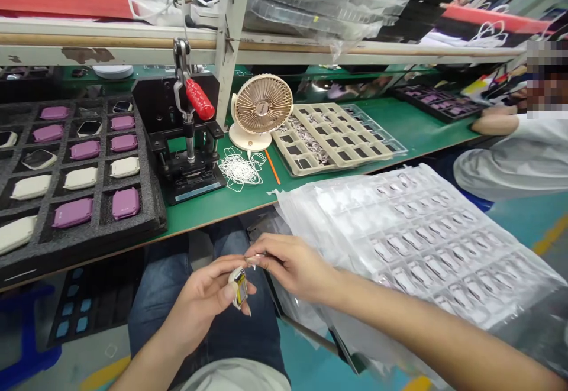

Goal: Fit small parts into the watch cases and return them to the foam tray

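Observation:
Above my lap, my left hand (208, 290) grips a small white watch case (240, 287) between thumb and fingers. Its open side faces right and shows a yellow and grey inside. My right hand (288, 264) meets the left fingertips just above the case, its thumb and fingers pinched together. A tiny light-coloured piece shows at that pinch, too small to name. To the left, a black foam tray (153, 213) holds purple and white watch cases in its compartments.
A black toggle press (190, 142) with a red handle stands on the green bench, beside a small fan (261, 107), tangled white cord (241, 167) and a beige parts tray (350, 154). Plastic-wrapped trays (328, 202) lie at right. Another person's arm (497, 123) is farther right.

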{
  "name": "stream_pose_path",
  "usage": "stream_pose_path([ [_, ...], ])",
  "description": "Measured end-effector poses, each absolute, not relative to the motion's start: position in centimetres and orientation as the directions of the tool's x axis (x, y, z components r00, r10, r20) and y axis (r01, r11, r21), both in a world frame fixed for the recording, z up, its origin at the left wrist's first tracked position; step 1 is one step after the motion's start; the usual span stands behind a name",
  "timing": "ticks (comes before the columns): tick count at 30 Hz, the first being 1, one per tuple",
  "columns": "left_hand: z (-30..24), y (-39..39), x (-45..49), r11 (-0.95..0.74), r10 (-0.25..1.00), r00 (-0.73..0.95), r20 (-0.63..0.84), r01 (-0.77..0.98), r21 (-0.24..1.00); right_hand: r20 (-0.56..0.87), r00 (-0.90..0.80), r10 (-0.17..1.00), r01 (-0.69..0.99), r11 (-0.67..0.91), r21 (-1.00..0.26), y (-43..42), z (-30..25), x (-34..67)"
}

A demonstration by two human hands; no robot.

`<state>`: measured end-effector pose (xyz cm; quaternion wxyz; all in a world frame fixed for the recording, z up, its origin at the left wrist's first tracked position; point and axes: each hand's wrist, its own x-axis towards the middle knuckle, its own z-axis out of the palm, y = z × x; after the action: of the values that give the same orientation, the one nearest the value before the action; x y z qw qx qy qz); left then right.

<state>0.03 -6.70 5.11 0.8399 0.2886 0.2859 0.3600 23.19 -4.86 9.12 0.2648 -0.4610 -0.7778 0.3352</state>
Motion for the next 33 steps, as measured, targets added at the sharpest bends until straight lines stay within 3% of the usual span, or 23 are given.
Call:
stream_pose_path([
  [4,5.0,-6.5,0.3,0.592,0.776,0.547,-0.314,-0.46,0.662,0.067,-0.389,0.919,0.506,0.274,-0.818,-4.9,9.0,22.8],
  [10,4.9,-6.6,0.4,0.615,0.776,0.527,-0.346,-0.515,0.596,-0.16,-0.208,0.965,0.419,-0.06,-0.906,-5.5,8.4,22.0],
  [13,4.5,-6.6,0.3,0.628,0.769,0.541,-0.34,-0.543,0.557,-0.204,-0.145,0.968,0.39,-0.134,-0.911,-5.7,8.5,22.0],
  [16,4.1,-6.5,0.4,0.593,0.805,0.469,-0.364,-0.601,0.537,-0.103,-0.109,0.989,0.428,-0.047,-0.902,-6.4,9.2,21.7],
  [22,3.4,-6.9,1.4,0.438,0.896,0.269,-0.353,-0.666,0.604,0.232,-0.289,0.929,0.384,0.335,-0.861,-8.5,9.4,20.2],
  [33,2.7,-7.4,1.9,0.229,0.973,0.167,-0.157,-0.661,0.714,0.385,-0.477,0.79,0.553,0.611,-0.567,-8.3,8.3,20.9],
])
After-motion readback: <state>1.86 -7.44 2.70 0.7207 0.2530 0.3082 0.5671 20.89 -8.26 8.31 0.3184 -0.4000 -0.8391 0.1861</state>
